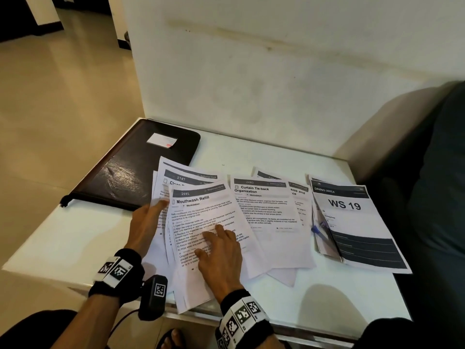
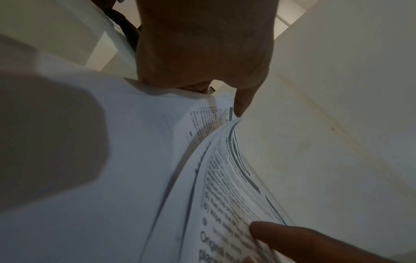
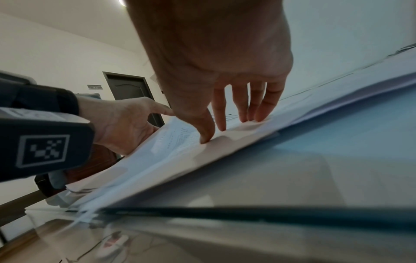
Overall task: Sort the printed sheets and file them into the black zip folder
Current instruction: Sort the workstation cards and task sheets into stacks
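Right hand: right hand [image 1: 221, 255] lies flat, fingers spread and straight, pressing the "Mouthwash Refill" sheet [image 1: 201, 217]; it grips nothing.
Left hand: left hand [image 1: 144, 222] sits at the left edge of the same pile, forefinger extended onto an underlying sheet; whether the other fingers curl under the paper edge cannot be told.
Folder: black zip folder [image 1: 136, 162] lies closed at the far left of the white bench [image 1: 327, 293], a small white label [image 1: 162, 140] on its cover; the leftmost sheets overlap its near corner.
Other piles: "Curtain Tie-back Organization" sheet [image 1: 264, 217] tops a middle pile just beside; a "WS 19" cover sheet [image 1: 352, 222] tops a stack on the right, with something small and blue [image 1: 315, 230] at its left edge, too small to name.
Surroundings: wall behind the bench, dark upholstery at right.
Wrist views: right wrist camera shows all five fingertips [image 3: 206, 139] touching paper; left wrist camera shows the top sheet bowed upward.
Hard to read: body text is blurred; lower sheets are mostly covered.
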